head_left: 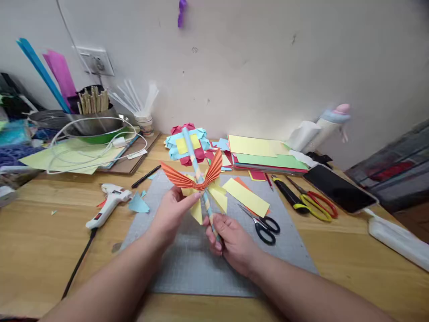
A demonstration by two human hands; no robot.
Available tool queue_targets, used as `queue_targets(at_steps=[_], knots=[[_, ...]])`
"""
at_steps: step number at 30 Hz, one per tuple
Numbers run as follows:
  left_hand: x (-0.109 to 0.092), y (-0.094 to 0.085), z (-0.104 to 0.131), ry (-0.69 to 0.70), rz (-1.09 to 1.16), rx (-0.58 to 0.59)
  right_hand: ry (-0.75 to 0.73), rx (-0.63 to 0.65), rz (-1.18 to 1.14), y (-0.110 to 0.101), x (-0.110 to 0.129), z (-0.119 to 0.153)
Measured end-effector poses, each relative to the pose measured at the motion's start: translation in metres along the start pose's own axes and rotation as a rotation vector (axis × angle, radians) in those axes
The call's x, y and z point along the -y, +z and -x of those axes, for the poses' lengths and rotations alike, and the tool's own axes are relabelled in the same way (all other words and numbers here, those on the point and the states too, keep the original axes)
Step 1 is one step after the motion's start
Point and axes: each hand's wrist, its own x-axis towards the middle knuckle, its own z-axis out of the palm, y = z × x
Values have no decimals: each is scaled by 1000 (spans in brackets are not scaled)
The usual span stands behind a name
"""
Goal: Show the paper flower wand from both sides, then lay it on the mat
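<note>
The right hand [231, 239] grips the light stem's [206, 201] near end, probably the stiffest hold; the left hand [172, 212] pinches yellow leaves [196, 212], likely easily crushed.

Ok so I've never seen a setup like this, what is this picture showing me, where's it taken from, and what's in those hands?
There's no machine here: a person works with two bare hands, and this single picture comes from a camera worn on their head, looking forward and down.

The left hand pinches pleated orange paper beside the striped stem of a paper flower. The right hand grips that stem lower down.

Under the hands, a grey cutting mat lies on a wooden table. On the mat are black-handled scissors and a yellow paper strip. A white glue gun lies to the left; a smartphone lies to the right.
</note>
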Motion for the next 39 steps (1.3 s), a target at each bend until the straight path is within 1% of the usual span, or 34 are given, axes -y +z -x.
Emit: queue_targets(at_steps=[4, 7, 13, 18, 24, 29, 35, 39], knots=[[-5, 0, -2, 10, 4, -4, 3, -4, 27, -1, -1, 1], [-6, -1, -1, -24, 1, -12, 1, 5, 71, -2, -3, 1], [-9, 0, 3, -27, 8, -62, 4, 15, 166, -2, -5, 2], [-12, 2, 6, -45, 47, -33, -7, 12, 226, -1, -4, 2], [-8, 1, 4, -39, 71, -56, -5, 5, 211, -3, -5, 1], [-11, 3, 4, -59, 54, -82, -5, 14, 206, -3, -5, 2], [-12, 3, 5, -13, 52, -101, 1, 20, 255, -3, -5, 3], [-12, 2, 6, -36, 52, -95, 2, 33, 260, -4, -6, 2]])
